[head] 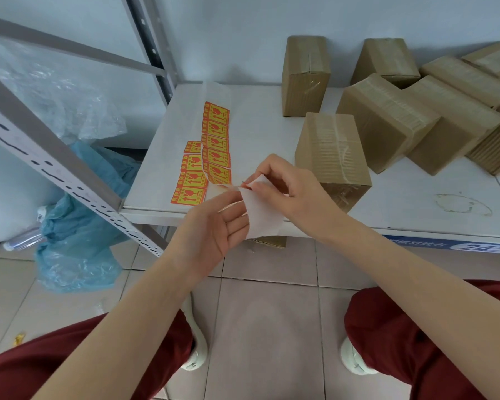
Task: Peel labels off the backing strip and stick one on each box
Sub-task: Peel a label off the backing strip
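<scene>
So far, none of the taped brown cardboard boxes (332, 151), ranged from one to three o'clock of our hands, shows a label. Our left hand (211, 226) holds the white paper backing strip (260, 217). Our right hand (283, 186) pinches its top edge, probably starting one. Orange-and-yellow paper labels (217, 140) wait at eleven o'clock.

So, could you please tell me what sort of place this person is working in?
Probably a stockroom or packing area: sealed cardboard boxes crowd a white shelf in a slotted metal rack, strips of orange handling labels lie beside them, and plastic bags sit on the tiled floor.
</scene>
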